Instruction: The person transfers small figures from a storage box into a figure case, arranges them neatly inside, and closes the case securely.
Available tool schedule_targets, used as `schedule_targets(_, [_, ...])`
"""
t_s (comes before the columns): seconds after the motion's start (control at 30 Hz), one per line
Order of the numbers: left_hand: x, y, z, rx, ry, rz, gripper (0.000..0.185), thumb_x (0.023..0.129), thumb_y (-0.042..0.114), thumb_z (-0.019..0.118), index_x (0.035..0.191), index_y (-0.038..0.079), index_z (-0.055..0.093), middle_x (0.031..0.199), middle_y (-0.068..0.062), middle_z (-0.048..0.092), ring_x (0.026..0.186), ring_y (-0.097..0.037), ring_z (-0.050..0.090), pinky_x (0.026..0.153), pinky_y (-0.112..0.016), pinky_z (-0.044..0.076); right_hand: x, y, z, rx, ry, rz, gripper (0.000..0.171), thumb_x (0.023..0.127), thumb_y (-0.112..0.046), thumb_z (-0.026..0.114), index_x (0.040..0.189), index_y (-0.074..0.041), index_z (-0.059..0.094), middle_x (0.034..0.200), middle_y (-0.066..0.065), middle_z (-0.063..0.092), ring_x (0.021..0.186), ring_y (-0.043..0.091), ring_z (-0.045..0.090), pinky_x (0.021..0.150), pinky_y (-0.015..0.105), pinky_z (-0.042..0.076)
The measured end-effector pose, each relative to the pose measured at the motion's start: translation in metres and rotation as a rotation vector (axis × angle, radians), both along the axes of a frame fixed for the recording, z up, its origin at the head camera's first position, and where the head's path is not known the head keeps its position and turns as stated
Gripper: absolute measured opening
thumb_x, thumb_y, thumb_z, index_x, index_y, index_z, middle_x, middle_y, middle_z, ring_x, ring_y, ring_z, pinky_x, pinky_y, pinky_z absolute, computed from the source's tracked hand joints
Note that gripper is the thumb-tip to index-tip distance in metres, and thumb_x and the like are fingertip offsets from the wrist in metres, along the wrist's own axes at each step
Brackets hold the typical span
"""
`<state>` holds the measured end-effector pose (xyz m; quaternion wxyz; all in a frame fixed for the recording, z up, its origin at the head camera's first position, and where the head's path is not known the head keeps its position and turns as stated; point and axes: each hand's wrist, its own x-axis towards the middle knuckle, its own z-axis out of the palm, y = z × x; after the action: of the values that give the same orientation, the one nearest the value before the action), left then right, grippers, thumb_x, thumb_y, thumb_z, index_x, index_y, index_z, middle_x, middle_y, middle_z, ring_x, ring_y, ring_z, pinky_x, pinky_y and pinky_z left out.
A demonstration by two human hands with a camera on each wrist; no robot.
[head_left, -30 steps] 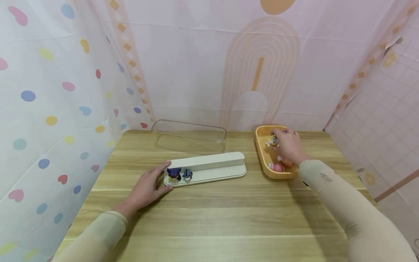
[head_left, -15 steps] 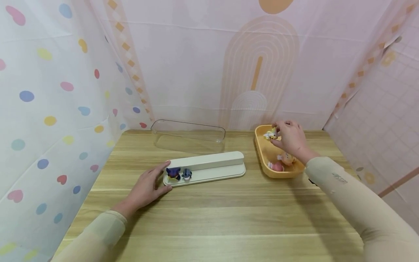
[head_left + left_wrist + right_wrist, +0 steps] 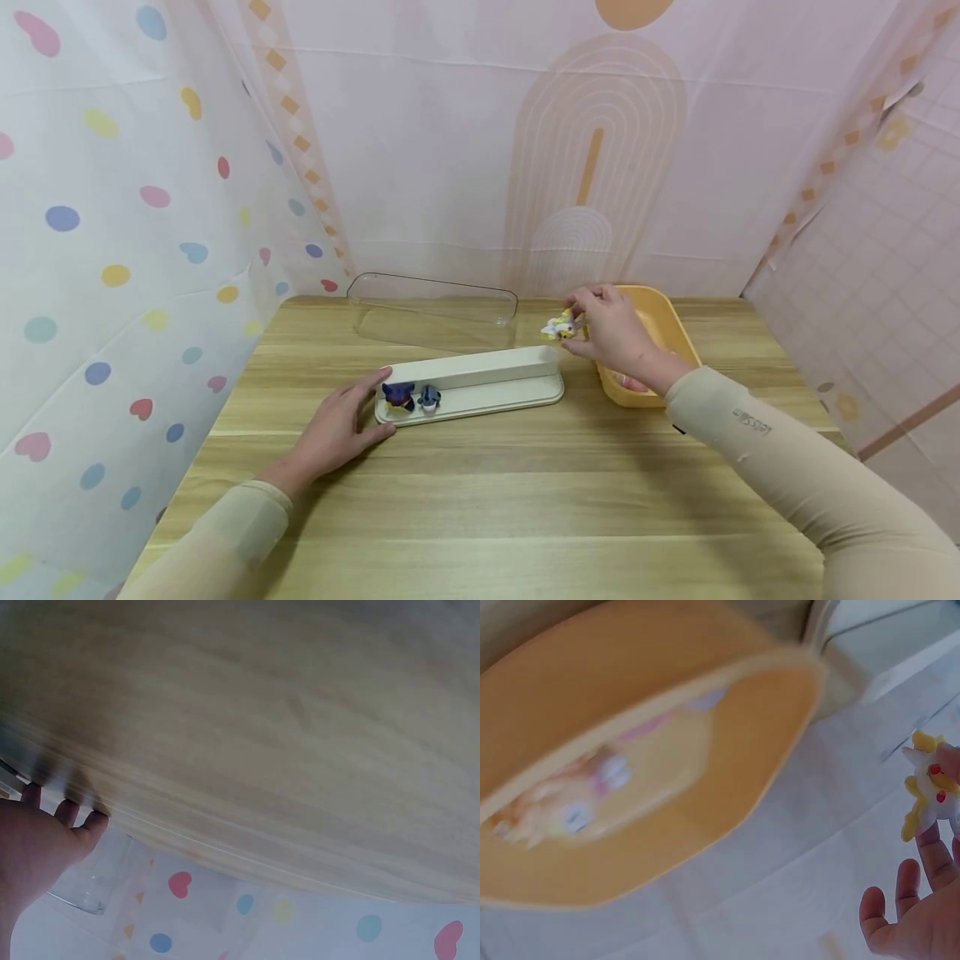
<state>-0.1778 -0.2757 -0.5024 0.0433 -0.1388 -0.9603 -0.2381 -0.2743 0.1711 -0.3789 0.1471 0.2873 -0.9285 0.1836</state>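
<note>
Head view looks down on a light wooden table [image 3: 487, 492], with two forearms in beige sleeves [image 3: 795, 492] reaching in from the near edge. Nearest is the left hand [image 3: 337, 429], lying on the wood with relaxed fingers; its fingertips touch the left end of a long cream plastic display tray [image 3: 487, 392] and grasp nothing. On that end of the tray, just beside the fingertips, stand a small dark purple toy figure [image 3: 397, 396] and, touching or nearly touching it on the right, a smaller blue-grey toy figure [image 3: 429, 398]. A raised cream ledge runs along the tray's back.

Farther and to the right, the right hand [image 3: 611, 329] is lifted above the table and pinches a tiny white-and-yellow toy figure [image 3: 560, 327] between thumb and fingertips. The figure hangs in the air just past the right end of the cream tray, between it and a shallow orange oval plastic bowl [image 3: 663, 321]. The right-wrist view shows this figure [image 3: 928, 795] with small red marks at the fingertips [image 3: 936, 851], and, blurred, pink and orange toys [image 3: 570, 799] lying in the bowl [image 3: 727, 817].

Beyond the tray, a clear long plastic cover [image 3: 433, 310] rests near the table's far edge. Behind it hangs a pale pink patterned cloth backdrop [image 3: 592, 167].
</note>
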Motion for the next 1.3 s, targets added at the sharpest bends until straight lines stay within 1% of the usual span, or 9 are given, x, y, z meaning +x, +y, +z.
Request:
schedule_targets(0.1, [0.001, 0.0, 0.0, 0.0, -0.001, 0.001, 0.095, 0.094, 0.037, 0.084, 0.17, 0.032, 0.028, 0.161, -0.018, 0.054, 0.141, -0.056, 0.052, 0.119, -0.074, 0.036, 0.005, -0.016, -0.005, -0.019, -0.011, 0.041, 0.056, 0.08, -0.021, 0.095, 0.122, -0.007, 0.06, 0.111, 0.009, 0.08, 0.124, 0.037, 0.058, 0.109, 0.061, 0.044])
schedule_targets(0.23, [0.001, -0.001, 0.0, -0.001, 0.001, 0.002, 0.095, 0.094, 0.037, 0.084, 0.17, 0.032, 0.028, 0.16, -0.019, 0.056, 0.141, -0.056, 0.052, 0.119, -0.074, 0.036, 0.01, -0.037, -0.01, -0.015, -0.008, 0.086, 0.056, 0.08, -0.022, 0.096, 0.121, -0.009, 0.06, 0.11, 0.008, 0.08, 0.12, 0.035, 0.059, 0.107, 0.058, 0.046])
schedule_targets(0.4, [0.001, -0.002, 0.0, 0.0, 0.005, 0.001, 0.094, 0.094, 0.036, 0.085, 0.17, 0.031, 0.029, 0.158, -0.02, 0.058, 0.14, -0.056, 0.053, 0.119, -0.074, 0.036, 0.017, -0.062, -0.017, -0.004, -0.017, 0.149, 0.054, 0.08, -0.021, 0.095, 0.121, -0.01, 0.062, 0.111, 0.007, 0.079, 0.12, 0.033, 0.061, 0.109, 0.057, 0.048])
schedule_targets(0.57, [0.002, -0.002, 0.0, -0.001, 0.004, 0.004, 0.095, 0.094, 0.037, 0.084, 0.17, 0.032, 0.028, 0.157, -0.02, 0.058, 0.14, -0.056, 0.052, 0.118, -0.074, 0.037, 0.024, -0.085, -0.025, 0.06, -0.042, 0.187, 0.053, 0.083, -0.026, 0.094, 0.123, -0.011, 0.063, 0.114, 0.002, 0.078, 0.126, 0.031, 0.06, 0.114, 0.053, 0.047])
schedule_targets(0.73, [0.002, -0.002, 0.0, -0.002, -0.002, 0.006, 0.094, 0.094, 0.038, 0.084, 0.17, 0.033, 0.028, 0.158, -0.019, 0.058, 0.141, -0.056, 0.052, 0.119, -0.074, 0.036, 0.029, -0.102, -0.034, 0.121, -0.074, 0.22, 0.051, 0.085, -0.03, 0.092, 0.126, -0.015, 0.065, 0.112, -0.003, 0.078, 0.132, 0.031, 0.058, 0.122, 0.053, 0.04])
schedule_targets(0.83, [0.003, -0.001, -0.001, 0.002, 0.016, 0.001, 0.094, 0.094, 0.036, 0.085, 0.169, 0.031, 0.03, 0.157, -0.019, 0.058, 0.14, -0.055, 0.053, 0.118, -0.073, 0.037, 0.03, -0.11, -0.04, 0.156, -0.075, 0.238, 0.051, 0.086, -0.032, 0.091, 0.128, -0.019, 0.065, 0.113, -0.004, 0.078, 0.133, 0.03, 0.056, 0.125, 0.054, 0.037])
schedule_targets(1.0, [0.003, 0.0, -0.001, 0.005, 0.049, -0.009, 0.093, 0.092, 0.035, 0.086, 0.168, 0.028, 0.032, 0.157, -0.019, 0.058, 0.139, -0.054, 0.054, 0.118, -0.072, 0.038, 0.029, -0.121, -0.05, 0.24, -0.033, 0.247, 0.052, 0.089, -0.036, 0.089, 0.134, -0.026, 0.064, 0.107, -0.008, 0.078, 0.131, 0.026, 0.055, 0.125, 0.053, 0.036])
schedule_targets(1.13, [0.002, 0.001, -0.001, 0.005, 0.036, -0.009, 0.094, 0.093, 0.037, 0.086, 0.169, 0.03, 0.031, 0.158, -0.019, 0.057, 0.14, -0.054, 0.054, 0.118, -0.072, 0.037, 0.03, -0.127, -0.057, 0.273, 0.009, 0.258, 0.054, 0.09, -0.04, 0.087, 0.137, -0.029, 0.062, 0.11, -0.007, 0.079, 0.128, 0.025, 0.056, 0.121, 0.051, 0.039])
schedule_targets(1.3, [0.002, 0.003, -0.002, 0.005, 0.029, -0.012, 0.094, 0.093, 0.036, 0.085, 0.169, 0.031, 0.03, 0.159, -0.018, 0.057, 0.14, -0.053, 0.054, 0.118, -0.072, 0.037, 0.032, -0.134, -0.066, 0.305, 0.141, 0.279, 0.053, 0.091, -0.044, 0.085, 0.136, -0.028, 0.061, 0.117, -0.004, 0.08, 0.124, 0.025, 0.059, 0.112, 0.049, 0.045])
